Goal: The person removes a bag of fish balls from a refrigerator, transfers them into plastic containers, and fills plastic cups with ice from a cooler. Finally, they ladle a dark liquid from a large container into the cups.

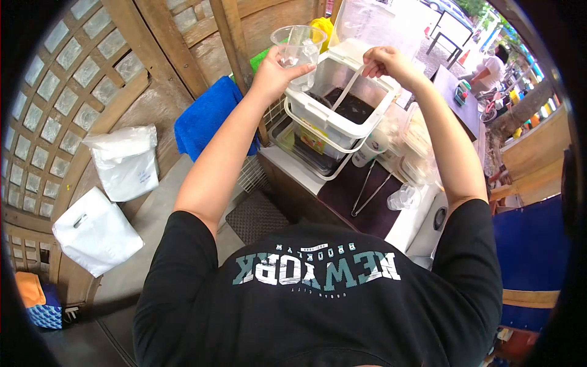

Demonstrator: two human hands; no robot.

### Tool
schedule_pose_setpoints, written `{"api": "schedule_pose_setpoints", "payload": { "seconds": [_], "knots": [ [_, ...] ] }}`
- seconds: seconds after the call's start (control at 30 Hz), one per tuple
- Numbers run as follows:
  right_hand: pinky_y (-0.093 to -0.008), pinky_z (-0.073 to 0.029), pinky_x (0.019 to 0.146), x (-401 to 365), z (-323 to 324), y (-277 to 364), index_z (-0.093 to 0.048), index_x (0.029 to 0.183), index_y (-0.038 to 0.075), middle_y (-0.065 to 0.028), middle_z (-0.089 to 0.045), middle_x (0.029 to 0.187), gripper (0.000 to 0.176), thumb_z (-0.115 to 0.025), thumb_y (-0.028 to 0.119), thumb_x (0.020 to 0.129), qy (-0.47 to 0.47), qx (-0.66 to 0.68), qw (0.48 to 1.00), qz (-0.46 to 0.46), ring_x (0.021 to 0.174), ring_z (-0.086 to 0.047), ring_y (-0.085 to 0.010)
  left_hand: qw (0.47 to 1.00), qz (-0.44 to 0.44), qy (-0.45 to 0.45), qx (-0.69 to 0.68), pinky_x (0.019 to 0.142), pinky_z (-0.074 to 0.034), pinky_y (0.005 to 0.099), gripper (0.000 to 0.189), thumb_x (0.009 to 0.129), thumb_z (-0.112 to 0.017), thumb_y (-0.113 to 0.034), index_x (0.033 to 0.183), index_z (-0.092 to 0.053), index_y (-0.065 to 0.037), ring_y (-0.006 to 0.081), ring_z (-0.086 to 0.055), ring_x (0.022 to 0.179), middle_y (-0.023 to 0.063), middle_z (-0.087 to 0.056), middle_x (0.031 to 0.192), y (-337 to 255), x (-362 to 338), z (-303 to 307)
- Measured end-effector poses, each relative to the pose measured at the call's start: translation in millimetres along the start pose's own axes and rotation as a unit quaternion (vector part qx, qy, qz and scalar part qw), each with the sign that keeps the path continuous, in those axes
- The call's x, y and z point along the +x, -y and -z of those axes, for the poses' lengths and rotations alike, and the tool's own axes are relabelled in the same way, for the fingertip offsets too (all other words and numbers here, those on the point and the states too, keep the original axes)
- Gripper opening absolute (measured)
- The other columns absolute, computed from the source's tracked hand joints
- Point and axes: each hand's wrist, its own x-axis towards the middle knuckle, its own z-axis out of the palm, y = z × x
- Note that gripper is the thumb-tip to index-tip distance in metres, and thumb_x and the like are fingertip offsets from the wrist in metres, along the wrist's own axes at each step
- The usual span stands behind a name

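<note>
My left hand (274, 74) is wrapped round a clear plastic cup (301, 40), held above the left rim of a white rectangular tub (368, 129). A few clear, ice-like pieces show inside the cup. Dark contents (356, 110), liquid or jelly, fill the lower part of the tub. Over the tub's far right side, my right hand (386, 63) is closed on the top of a white long-handled utensil (346, 93). Its lower end dips into the dark contents, so its shape there is hidden.
Metal tongs (371, 194) lie on a dark mat right of the tub. Lidded plastic containers (408, 144) and small clear cups (403, 197) stand beside it. A blue towel (211, 116) and white plastic bags (98, 232) hang at left. Another person (491, 70) is in the background.
</note>
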Motion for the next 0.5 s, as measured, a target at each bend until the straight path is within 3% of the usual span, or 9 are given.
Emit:
{"api": "schedule_pose_setpoints", "payload": {
  "seconds": [0.23,0.3,0.43,0.5],
  "knots": [
    [-0.0241,-0.048,0.062,-13.0,37.6,41.2,-0.060,0.091,0.002,-0.0117,-0.066,0.074,0.024,-0.049,0.023,0.086,-0.060,-0.019,0.998,0.026,0.064,-0.061,-0.0144,0.999,-0.016,-0.002,-0.038,0.079,-0.049,0.0315,0.081,0.062,-0.084,-0.029,0.121,-0.041,0.006,0.0227,-0.058,0.096,0.0197,-0.057,0.108,13.2,11.9,0.9],
    [-0.0195,-0.046,0.061,-15.6,51.6,46.9,-0.058,0.088,0.006,-0.0094,-0.066,0.075,0.028,-0.044,0.029,0.092,-0.062,-0.029,0.997,0.016,0.062,-0.058,-0.0077,1.000,-0.024,-0.011,-0.013,0.080,-0.049,0.0324,0.084,0.061,-0.084,-0.032,0.121,-0.041,0.007,0.0237,-0.058,0.096,0.0207,-0.057,0.108,31.5,21.2,0.0],
    [-0.0195,-0.045,0.060,-28.0,72.9,68.5,-0.058,0.089,0.007,-0.0082,-0.065,0.075,0.029,-0.046,0.033,0.091,-0.101,-0.041,0.994,0.003,0.062,-0.057,-0.0069,1.000,-0.022,-0.013,-0.005,0.082,-0.048,0.0331,0.088,0.059,-0.084,-0.035,0.122,-0.041,0.008,0.0253,-0.057,0.098,0.0228,-0.056,0.111,40.0,25.0,-5.1],
    [-0.0195,-0.044,0.060,-32.7,82.8,82.8,-0.058,0.090,0.008,-0.0080,-0.065,0.075,0.027,-0.048,0.033,0.090,-0.119,-0.038,0.992,0.000,0.062,-0.056,-0.0067,0.999,-0.018,-0.022,0.043,0.078,-0.048,0.0313,0.079,0.061,-0.084,-0.030,0.119,-0.043,0.005,0.0216,-0.058,0.095,0.0180,-0.058,0.108,40.3,25.4,-8.7]
  ]
}}
